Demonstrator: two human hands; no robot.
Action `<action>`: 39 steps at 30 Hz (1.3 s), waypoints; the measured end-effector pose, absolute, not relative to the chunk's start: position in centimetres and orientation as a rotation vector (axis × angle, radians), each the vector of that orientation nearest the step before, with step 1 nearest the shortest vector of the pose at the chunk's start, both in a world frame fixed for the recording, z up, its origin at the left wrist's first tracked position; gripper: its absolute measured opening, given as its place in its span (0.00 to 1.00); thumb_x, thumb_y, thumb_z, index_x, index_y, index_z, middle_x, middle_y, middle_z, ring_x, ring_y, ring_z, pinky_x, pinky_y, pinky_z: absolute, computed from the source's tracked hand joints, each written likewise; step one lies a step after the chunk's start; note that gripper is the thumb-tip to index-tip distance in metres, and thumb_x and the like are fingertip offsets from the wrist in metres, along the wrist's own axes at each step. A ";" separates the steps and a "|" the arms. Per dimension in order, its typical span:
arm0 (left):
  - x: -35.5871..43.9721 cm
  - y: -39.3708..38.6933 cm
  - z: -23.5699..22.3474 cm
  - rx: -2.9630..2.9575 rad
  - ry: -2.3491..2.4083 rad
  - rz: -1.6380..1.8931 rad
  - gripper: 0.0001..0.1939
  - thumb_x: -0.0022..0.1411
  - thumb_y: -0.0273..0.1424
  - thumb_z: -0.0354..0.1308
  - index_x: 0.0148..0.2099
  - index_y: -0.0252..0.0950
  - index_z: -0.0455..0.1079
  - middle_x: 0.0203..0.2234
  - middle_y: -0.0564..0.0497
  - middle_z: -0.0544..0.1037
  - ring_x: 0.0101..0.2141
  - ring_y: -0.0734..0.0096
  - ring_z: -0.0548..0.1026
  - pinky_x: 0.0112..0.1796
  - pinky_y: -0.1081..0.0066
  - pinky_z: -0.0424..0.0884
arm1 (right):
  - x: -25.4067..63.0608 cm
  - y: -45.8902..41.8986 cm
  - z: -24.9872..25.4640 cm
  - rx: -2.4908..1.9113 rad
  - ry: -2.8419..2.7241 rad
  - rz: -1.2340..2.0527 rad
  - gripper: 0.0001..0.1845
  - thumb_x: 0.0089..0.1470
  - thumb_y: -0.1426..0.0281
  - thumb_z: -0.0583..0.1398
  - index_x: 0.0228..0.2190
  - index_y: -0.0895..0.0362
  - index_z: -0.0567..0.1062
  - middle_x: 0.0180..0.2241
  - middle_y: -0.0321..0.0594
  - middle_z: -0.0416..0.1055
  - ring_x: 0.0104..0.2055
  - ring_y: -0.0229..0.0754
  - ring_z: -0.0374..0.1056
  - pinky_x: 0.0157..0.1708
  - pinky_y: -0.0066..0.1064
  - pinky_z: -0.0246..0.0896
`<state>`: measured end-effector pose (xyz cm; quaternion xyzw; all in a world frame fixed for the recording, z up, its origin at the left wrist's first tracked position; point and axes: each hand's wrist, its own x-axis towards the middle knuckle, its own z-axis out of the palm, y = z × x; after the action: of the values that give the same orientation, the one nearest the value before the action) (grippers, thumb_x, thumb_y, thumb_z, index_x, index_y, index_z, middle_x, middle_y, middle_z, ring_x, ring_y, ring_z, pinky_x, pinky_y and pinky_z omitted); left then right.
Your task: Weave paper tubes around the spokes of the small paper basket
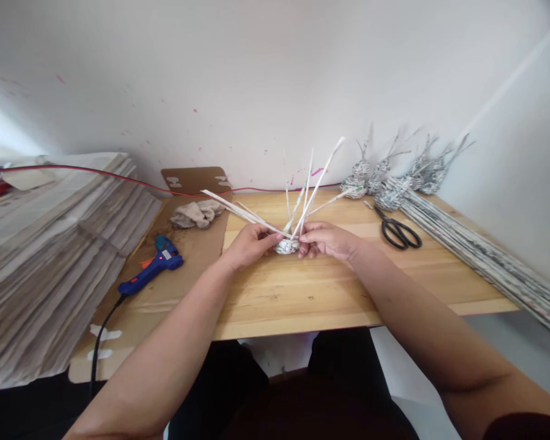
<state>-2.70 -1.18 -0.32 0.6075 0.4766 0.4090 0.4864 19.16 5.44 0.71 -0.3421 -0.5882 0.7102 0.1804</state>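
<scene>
A small basket [286, 247] woven from rolled newspaper strips is held between my two hands, just over the wooden table. Several long paper strips [318, 177] fan up and outward from its rim. My left hand [254, 244] is closed on the basket's left side, its thumb pressed at the rim where strips cross. On the opposite side my right hand [325, 241] pinches the rim and a strip between thumb and fingers. Some fingertips behind the weave are hidden.
At left, a blue glue gun [153, 266] and a rag [197, 214] lie on cardboard beside stacked newspapers [50, 263]. Black scissors [399, 233], several woven pieces [394, 190] and a bundle of paper tubes [476, 244] occupy the right. A red cable [142, 181] runs along the wall.
</scene>
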 end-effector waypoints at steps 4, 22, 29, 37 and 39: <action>-2.7 -1.1 -0.4 1.532 1.270 1.064 0.20 0.56 0.46 0.62 0.36 0.31 0.75 0.23 0.52 0.73 0.23 0.76 0.65 0.25 0.73 0.61 | 19.1 5.0 1.3 -1.013 -1.709 1.946 0.08 0.49 0.70 0.65 0.31 0.60 0.73 0.24 0.36 0.73 0.26 0.38 0.75 0.19 0.21 0.61; -1.9 -1.4 -0.2 1.948 1.580 1.369 0.06 0.61 0.33 0.60 0.33 0.36 0.73 0.29 0.52 0.73 0.32 0.71 0.70 0.36 0.70 0.66 | 17.7 3.4 1.3 -0.932 -1.824 1.634 0.16 0.53 0.61 0.67 0.35 0.60 0.74 0.25 0.36 0.74 0.21 0.35 0.73 0.15 0.20 0.59; -1.5 -1.7 0.1 1.873 1.559 1.354 0.07 0.61 0.34 0.60 0.33 0.35 0.72 0.27 0.52 0.73 0.30 0.72 0.70 0.34 0.71 0.65 | 16.8 2.8 1.0 -1.037 -1.877 1.494 0.11 0.59 0.63 0.63 0.32 0.58 0.72 0.22 0.34 0.73 0.17 0.32 0.71 0.14 0.20 0.58; -1.8 -1.3 -0.2 1.694 1.427 1.295 0.10 0.60 0.37 0.59 0.35 0.34 0.73 0.28 0.50 0.76 0.30 0.70 0.72 0.33 0.71 0.67 | 17.1 2.9 0.5 -1.039 -2.001 1.317 0.15 0.58 0.59 0.63 0.28 0.58 0.72 0.22 0.35 0.73 0.17 0.33 0.69 0.16 0.21 0.60; -1.9 -1.3 -0.2 1.658 1.388 1.275 0.10 0.60 0.37 0.59 0.36 0.34 0.74 0.27 0.50 0.76 0.29 0.71 0.72 0.31 0.72 0.68 | 17.2 2.9 0.4 -1.023 -2.042 1.269 0.15 0.59 0.59 0.61 0.27 0.58 0.72 0.22 0.35 0.73 0.17 0.33 0.69 0.17 0.22 0.61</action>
<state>-1.86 -1.28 -0.15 0.6278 0.5258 0.4828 0.3104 17.19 2.94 0.43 -0.3780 -0.7544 0.4687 0.2615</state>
